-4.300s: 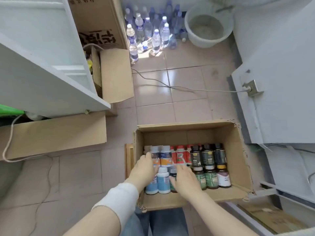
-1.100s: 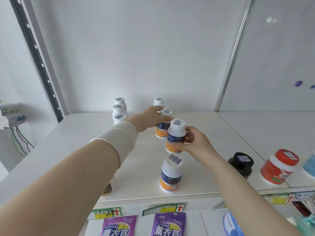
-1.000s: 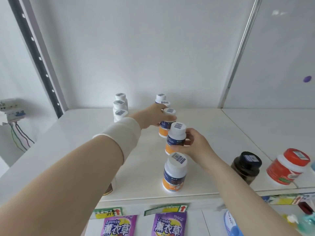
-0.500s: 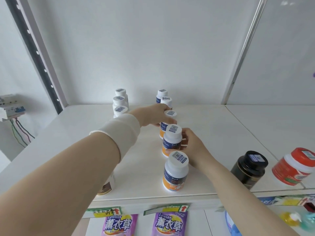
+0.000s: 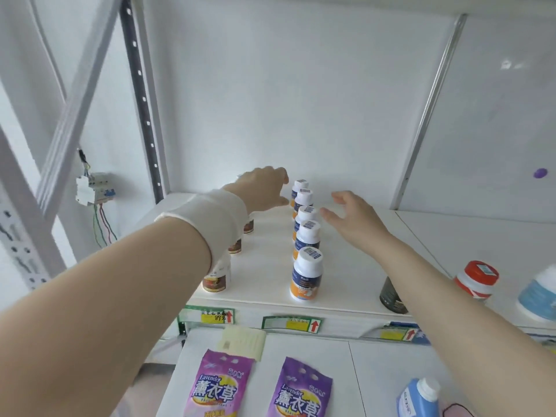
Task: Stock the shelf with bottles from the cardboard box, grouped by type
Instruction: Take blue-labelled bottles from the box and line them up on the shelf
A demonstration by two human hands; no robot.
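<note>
A row of several white bottles with orange-and-blue labels (image 5: 306, 273) runs from the front edge of the white shelf (image 5: 270, 275) towards the back wall. My left hand (image 5: 264, 188) hovers open just left of the rearmost bottles. My right hand (image 5: 353, 218) is open to the right of the row, fingers spread, touching nothing. A second row of white bottles with brown labels (image 5: 216, 278) stands further left, partly hidden behind my left forearm. The cardboard box is out of sight.
A dark bottle (image 5: 391, 296), a red-capped jar (image 5: 475, 279) and a pale blue jar (image 5: 538, 296) stand at the shelf's right. Below lie purple lavender pouches (image 5: 219, 386) and a blue bottle (image 5: 418, 398). A breaker box with wires (image 5: 94, 188) hangs at the left.
Both hands have let go of the orange-and-blue bottles, which now stand in the row. The hands have drawn apart and opened. The view shifted left and down.
</note>
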